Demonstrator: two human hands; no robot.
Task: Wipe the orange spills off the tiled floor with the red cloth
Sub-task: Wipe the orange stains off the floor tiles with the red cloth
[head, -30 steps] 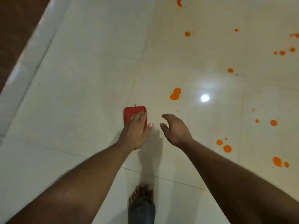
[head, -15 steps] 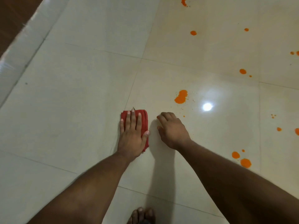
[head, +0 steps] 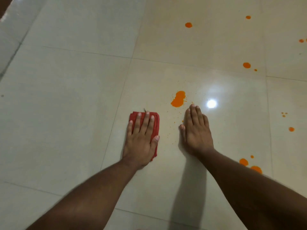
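From the head camera, your left hand [head: 141, 140] lies flat on the folded red cloth [head: 155, 123], fingers straight and slightly spread, palm pressing the cloth onto the tiled floor [head: 66, 97]. That grip is a flat press, not a pinch: nothing is curled round the fabric. The cloth shows beyond your fingertips and along the thumb side; the rest is hidden under your palm.

Your right hand [head: 196, 131] rests flat on the bare tile just to the right of the cloth, fingers straight and close together, holding nothing. It looks to be bracing you.

The largest orange spill [head: 178, 99] sits just ahead of your right fingertips and ahead-right of the cloth, near but not touching it. Fine orange specks [head: 174, 122] lie between the two hands. Smaller orange drops [head: 246, 65] are well apart, further ahead and to the right, and two more orange blobs [head: 243, 161] lie beside your right forearm.

The cloth looks soft, light and limp, folded in several layers, so it should slide easily on this glossy tile but could bunch or unfold if pushed from one edge. Keep the palm centred on the stack and press down evenly. No spill looks wiped yet; the likely next move is a push ahead and to the right.
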